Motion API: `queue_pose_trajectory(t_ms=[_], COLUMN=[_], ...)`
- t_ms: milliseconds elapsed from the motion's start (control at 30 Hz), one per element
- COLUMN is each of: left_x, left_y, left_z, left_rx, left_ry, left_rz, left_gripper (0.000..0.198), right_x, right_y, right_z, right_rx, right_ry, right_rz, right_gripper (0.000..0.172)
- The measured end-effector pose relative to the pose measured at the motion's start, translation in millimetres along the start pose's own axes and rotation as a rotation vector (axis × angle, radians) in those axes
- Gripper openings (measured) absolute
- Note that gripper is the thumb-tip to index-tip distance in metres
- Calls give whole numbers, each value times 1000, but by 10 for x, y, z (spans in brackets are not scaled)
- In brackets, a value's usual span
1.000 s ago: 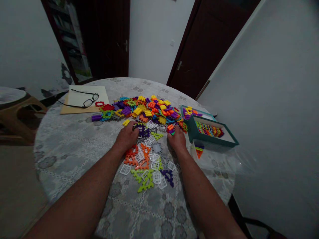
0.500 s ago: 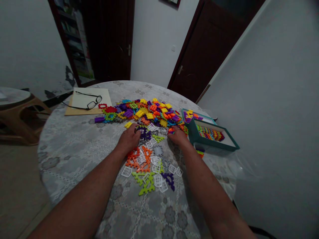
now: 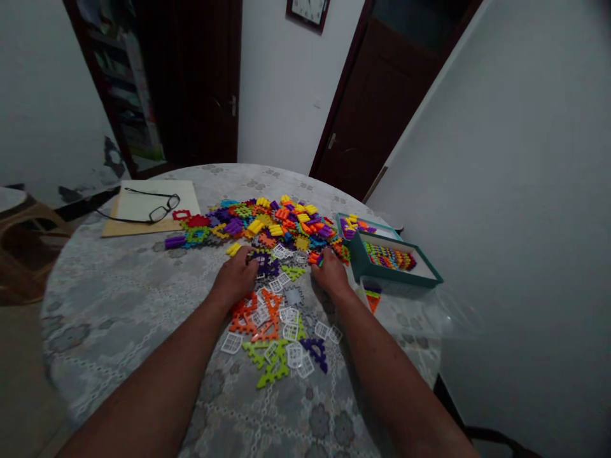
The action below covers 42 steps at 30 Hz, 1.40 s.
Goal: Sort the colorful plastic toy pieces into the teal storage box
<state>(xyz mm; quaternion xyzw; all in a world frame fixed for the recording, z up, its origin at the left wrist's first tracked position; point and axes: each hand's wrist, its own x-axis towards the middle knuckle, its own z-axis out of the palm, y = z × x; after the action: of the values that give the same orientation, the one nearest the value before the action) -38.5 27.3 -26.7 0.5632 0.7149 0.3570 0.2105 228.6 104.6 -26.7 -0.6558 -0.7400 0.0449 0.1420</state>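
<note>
My left hand (image 3: pixel 236 277) lies knuckles-up on the round table, its fingers curled onto a purple flat piece (image 3: pixel 265 264) at the near edge of a pile of colourful plastic blocks (image 3: pixel 272 222). My right hand (image 3: pixel 329 273) rests beside it with fingers curled down by a small orange piece (image 3: pixel 314 257); what is under the fingers is hidden. Between and below my wrists lie flat orange, green, purple and clear window pieces (image 3: pixel 274 324).
A teal box (image 3: pixel 363 266) holding small coloured pieces stands right of my right hand, its lid (image 3: pixel 344 221) behind it. Glasses (image 3: pixel 155 213) lie on a pale folder (image 3: pixel 143 198) at the far left. A lace cloth (image 3: pixel 119 292) covers the table. Doors stand behind.
The view has tilted up and shifted, so a wall clock shows now. Both hands stay at the near edge of the pile, barely moved against the pieces.
</note>
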Motion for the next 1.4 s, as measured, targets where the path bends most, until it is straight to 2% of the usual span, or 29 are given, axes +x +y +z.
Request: queue_pose_trajectory(t_ms=[200, 433, 567, 667, 767, 867, 933, 1000, 1067, 1167, 1300, 1400], left_x=[43, 57, 31, 14, 14, 23, 23, 19, 14, 14, 22, 25], left_y=[-73, -131, -90, -53, -51, -74, -83, -80, -74, -85, -151, -207], left_z=[30, 52, 22, -6, -13, -6, -8, -17, -28, -31, -15, -9], left_rx=[-5, -14, 0, 6, 6, -5, 0, 11, 14, 13, 17, 11], left_ry=[-5, -9, -14, -11, -13, -21, -25, -29, -34, -45, -52, -56], left_rz=[9, 21, 16, 20, 14, 4, 2, -3, -11, -26, -43, -54], left_gripper=[43, 44, 43, 42, 42, 43, 44, 43, 43, 43, 44, 44], right_x=[9, 26, 25, -17, -103, -168, -122, 48, 346, 938, 1646, 1960], right_y=[-34, -66, -100, -134, -169, -172, -125, -17, 155, 499, 968, 1238], right_z=[-16, -78, -81, -104, -226, -491, -722, -959, -1169, -1397, -1514, -1472], right_rx=[13, 30, -4, 10, 161, 528, 768, 919, 1013, 1015, 897, 807], right_ry=[10, -16, -68, -46, -49, -239, -355, -338, -240, -107, -35, -5], right_rz=[3, 14, -29, -38, -86, -92, -60, -30, 36, 286, 502, 615], right_gripper=[34, 49, 43, 42, 36, 26, 30, 33, 29, 18, 12, 16])
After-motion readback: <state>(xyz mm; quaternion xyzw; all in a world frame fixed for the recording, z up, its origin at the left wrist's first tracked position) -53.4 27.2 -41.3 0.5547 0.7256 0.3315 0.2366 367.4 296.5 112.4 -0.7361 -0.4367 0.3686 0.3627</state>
